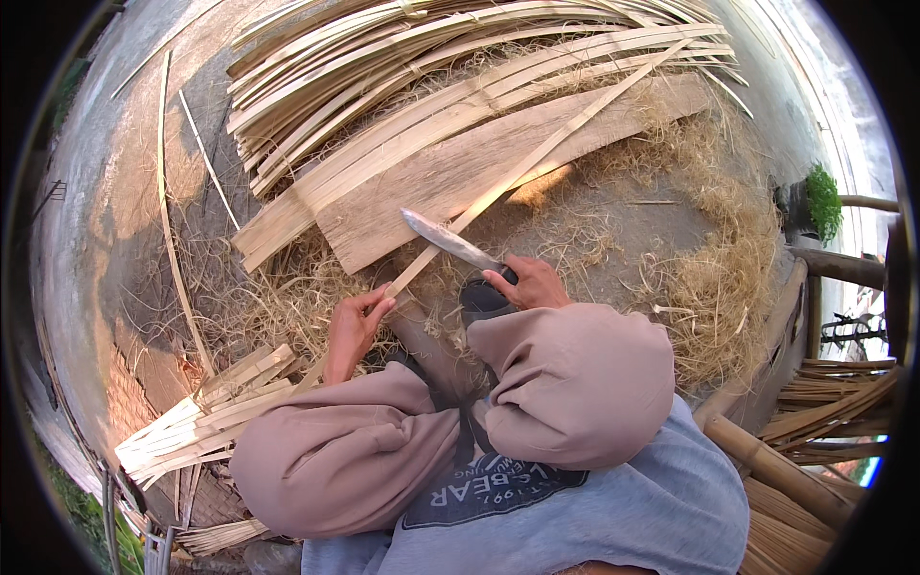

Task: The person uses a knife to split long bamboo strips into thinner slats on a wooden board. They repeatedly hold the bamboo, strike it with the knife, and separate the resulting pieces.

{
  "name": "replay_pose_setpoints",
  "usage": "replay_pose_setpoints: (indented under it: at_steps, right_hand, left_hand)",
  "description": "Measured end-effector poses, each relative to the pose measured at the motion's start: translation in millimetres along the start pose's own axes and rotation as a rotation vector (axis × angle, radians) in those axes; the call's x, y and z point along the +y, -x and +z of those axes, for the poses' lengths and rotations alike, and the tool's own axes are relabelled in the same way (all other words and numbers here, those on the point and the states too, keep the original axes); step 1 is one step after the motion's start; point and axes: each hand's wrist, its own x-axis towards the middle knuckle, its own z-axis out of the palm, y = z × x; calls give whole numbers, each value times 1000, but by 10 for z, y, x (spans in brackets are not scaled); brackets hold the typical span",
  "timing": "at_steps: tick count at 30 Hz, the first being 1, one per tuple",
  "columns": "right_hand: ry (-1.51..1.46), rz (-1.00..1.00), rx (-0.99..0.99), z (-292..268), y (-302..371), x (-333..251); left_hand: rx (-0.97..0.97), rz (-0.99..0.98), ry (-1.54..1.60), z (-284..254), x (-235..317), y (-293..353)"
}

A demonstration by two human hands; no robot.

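My right hand [533, 284] is wrapped round the dark handle of a knife. The steel blade of the knife [450, 240] points up and left, lying across a long bamboo strip [537, 159]. Between the fingers and thumb of my left hand [356, 328] the near end of this strip is pinched. The strip runs away to the upper right, over a wide wooden board [383, 209] that lies on the ground. Part of the knife's handle is hidden by my fingers.
A large pile of split bamboo strips [335, 91] lies beyond the board. Curly shavings [724, 249] cover the ground at right and around the board. Another bundle of strips [216, 412] sits at lower left. Bamboo poles [781, 470] stand close on my right.
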Motion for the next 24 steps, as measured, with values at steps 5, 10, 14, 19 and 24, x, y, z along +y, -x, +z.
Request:
replay_pose_setpoints:
  at_steps: [5,10,14,19,24]
  right_hand:
    - [47,514,268,-1122,-860,1187]
    - [117,388,209,-1205,-1086,931]
    - [-112,90,-208,10,-265,-437]
    - [136,-75,-268,25,42,-516]
    - [154,388,307,-1291,-901,1262]
  left_hand:
    - [94,86,-120,16,20,17]
    - [186,85,-478,66,26,-43]
    - [199,99,-543,157,-91,-31]
    - [200,77,-564,219,-211,-41]
    - [173,133,-547,226,-81,-86]
